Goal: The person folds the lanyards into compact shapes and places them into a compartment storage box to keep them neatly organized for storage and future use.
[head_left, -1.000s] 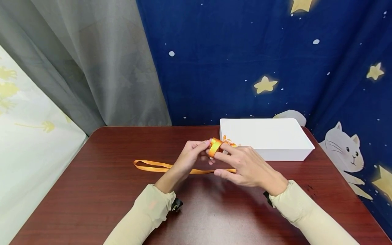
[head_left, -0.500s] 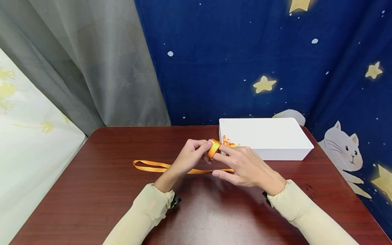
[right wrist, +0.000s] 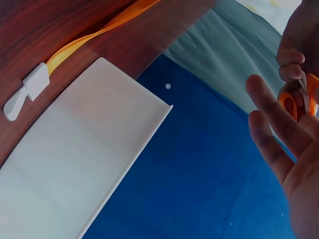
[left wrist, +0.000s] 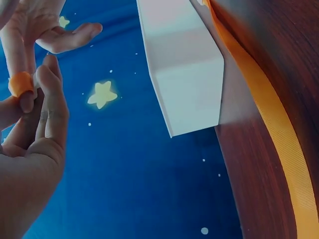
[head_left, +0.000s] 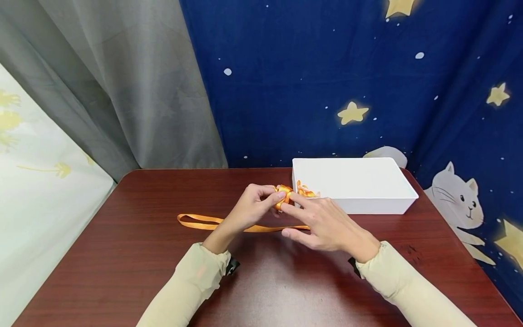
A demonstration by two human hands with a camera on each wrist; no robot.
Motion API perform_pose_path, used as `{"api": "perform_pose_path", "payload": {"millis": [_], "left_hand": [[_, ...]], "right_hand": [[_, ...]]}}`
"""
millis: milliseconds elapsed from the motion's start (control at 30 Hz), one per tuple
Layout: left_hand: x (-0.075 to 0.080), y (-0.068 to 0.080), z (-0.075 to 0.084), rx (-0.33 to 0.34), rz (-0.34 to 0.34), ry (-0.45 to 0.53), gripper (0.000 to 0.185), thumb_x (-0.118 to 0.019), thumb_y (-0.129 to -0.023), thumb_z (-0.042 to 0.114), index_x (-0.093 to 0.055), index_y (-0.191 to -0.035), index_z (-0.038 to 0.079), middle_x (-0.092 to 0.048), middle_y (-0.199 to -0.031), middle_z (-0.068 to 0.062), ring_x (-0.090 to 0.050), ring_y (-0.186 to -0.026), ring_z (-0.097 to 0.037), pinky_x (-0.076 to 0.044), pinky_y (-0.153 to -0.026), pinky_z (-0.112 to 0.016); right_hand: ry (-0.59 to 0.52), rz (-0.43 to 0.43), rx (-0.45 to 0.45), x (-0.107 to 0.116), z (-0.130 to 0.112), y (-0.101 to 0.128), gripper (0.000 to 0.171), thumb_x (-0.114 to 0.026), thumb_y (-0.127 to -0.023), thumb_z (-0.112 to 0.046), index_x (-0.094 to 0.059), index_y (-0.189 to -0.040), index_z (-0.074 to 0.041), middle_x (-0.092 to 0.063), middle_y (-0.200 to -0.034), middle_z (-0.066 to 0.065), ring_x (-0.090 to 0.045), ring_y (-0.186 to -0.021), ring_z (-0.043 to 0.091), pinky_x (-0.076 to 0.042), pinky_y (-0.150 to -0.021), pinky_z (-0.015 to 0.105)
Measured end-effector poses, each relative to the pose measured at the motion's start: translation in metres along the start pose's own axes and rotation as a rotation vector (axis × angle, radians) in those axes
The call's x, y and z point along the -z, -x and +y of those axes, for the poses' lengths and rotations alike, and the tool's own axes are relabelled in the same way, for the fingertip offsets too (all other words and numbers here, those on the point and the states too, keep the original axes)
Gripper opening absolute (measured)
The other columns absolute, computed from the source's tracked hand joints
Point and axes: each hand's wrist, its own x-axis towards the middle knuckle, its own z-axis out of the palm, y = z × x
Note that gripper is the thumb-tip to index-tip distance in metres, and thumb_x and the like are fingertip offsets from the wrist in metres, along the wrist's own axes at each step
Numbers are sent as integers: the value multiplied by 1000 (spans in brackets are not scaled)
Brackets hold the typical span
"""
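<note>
Above a dark wooden bench, a person's left hand and right hand meet over an orange ribbon, its coiled end pinched by the left thumb and fingertips. The right forefinger reaches into the coil, and a loop shows round one of its fingers in the wrist view; its other fingers are spread loosely. The satin band looks light, limp and slippery, so it is probably best held flat between fingertips close to the coil, where it cannot slide or unwind. Its free length lies flat on the bench, running left to right from a fold at far left toward the hands. A white tray sits just beyond, with more orange ribbon at its near corner.
</note>
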Motion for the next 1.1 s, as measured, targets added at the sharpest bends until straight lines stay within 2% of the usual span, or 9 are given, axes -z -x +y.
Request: {"api": "perform_pose_path", "payload": {"millis": [100,200,333,467,600,700,900,1000,1100], "left_hand": [[2,0,-2,-3,-7,26,22,-58,-100,7,-73,-96,-8,-70,-83,-13,-67,-64,-27,-58,-64,-47],[3,1,-2,-6,-16,65,22,-57,-101,6,-72,-96,-10,-70,-83,-14,-67,-65,-31,-58,-63,-47],[5,2,-2,-11,-33,96,23,-55,-101,5,-72,-97,-11,-71,-83,-14,-68,-67,-33,-59,-60,-40],[5,3,-3,-30,-29,105,23,-56,-101,5,-72,-95,-10,-70,-80,-14,-67,-63,-28,-58,-59,-38],[6,3,-5,-73,9,79,24,-57,-100,3,-73,-86,-8,-67,-78,-13,-64,-61,-22,-58,-58,-43],[5,4,-6,-113,52,22,24,-59,-99,3,-74,-81,-5,-66,-79,-11,-61,-67,-19,-56,-61,-37],[1,2,-7,-171,171,-100,19,-63,-96,2,-76,-82,-3,-68,-84,-12,-58,-77,-17,-49,-71,-24],[-1,3,-2,-191,213,-138,17,-63,-95,-2,-75,-83,-6,-68,-83,-15,-58,-75,-17,-48,-69,-22],[-3,6,12,-216,240,-171,18,-63,-94,-4,-74,-80,-8,-67,-79,-17,-56,-71,-16,-46,-65,-21]], "right_hand": [[-7,0,3,0,-2,0,56,-49,-98,-59,-63,-133,-17,-59,-131,4,-35,-52,7,-32,-47,21],[-28,15,19,-1,-3,0,57,-49,-98,-58,-63,-133,-14,-59,-131,7,-46,-58,9,-39,-50,23],[-67,44,47,-1,-4,1,58,-47,-100,-55,-62,-134,-10,-59,-135,12,-63,-78,17,-52,-63,31],[-157,64,39,-2,-5,2,54,-51,-100,-50,-59,-136,-11,-60,-132,7,-65,-91,15,-54,-73,33],[-343,87,-25,-5,-5,3,51,-59,-96,-35,-51,-140,-11,-66,-113,-1,-65,-82,3,-53,-70,27],[-484,121,-65,-9,-6,5,48,-58,-96,-24,-48,-141,-9,-68,-109,0,-67,-79,3,-54,-70,25],[-661,186,-70,-15,-7,6,46,-51,-101,-15,-45,-146,-3,-57,-138,13,-69,-79,8,-56,-70,28],[-708,210,-52,-18,-7,6,48,-48,-101,-10,-42,-148,-1,-51,-144,16,-69,-79,8,-56,-71,29],[-755,225,-46,-19,-8,6,48,-46,-102,-7,-40,-149,1,-54,-141,17,-70,-80,12,-56,-74,27]]}}
